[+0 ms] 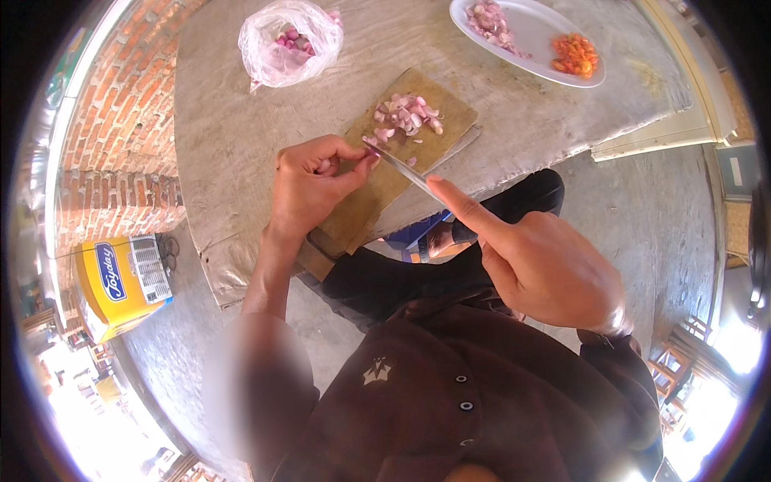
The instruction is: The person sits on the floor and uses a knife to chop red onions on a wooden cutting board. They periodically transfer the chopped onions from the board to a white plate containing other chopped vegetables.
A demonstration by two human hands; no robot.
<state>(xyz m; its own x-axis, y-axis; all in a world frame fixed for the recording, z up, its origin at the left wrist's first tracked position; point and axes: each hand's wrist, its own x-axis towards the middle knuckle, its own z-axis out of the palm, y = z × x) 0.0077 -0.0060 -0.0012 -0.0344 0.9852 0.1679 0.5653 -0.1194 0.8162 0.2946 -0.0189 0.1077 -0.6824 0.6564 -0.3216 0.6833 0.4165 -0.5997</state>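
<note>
My left hand (322,181) pinches a small piece of shallot (372,155) between thumb and forefinger, over the left edge of a wooden cutting board (385,190). Another pale shallot rests in its curled fingers. My right hand (530,259) grips a knife (403,170), its forefinger stretched along the blade and its handle hidden in the palm. The blade's tip is at the left fingertips and the pinched piece. Sliced shallots (408,114) lie heaped on the far part of the board, with a few loose slices nearer the blade.
On the covered table (235,150), a clear plastic bag (256,57) of shallots stands at the far left. A white oval plate (530,30) at the far right holds sliced shallots and chopped orange-red pieces, possibly chili. A yellow carton (129,313) stands on the floor by the brick wall.
</note>
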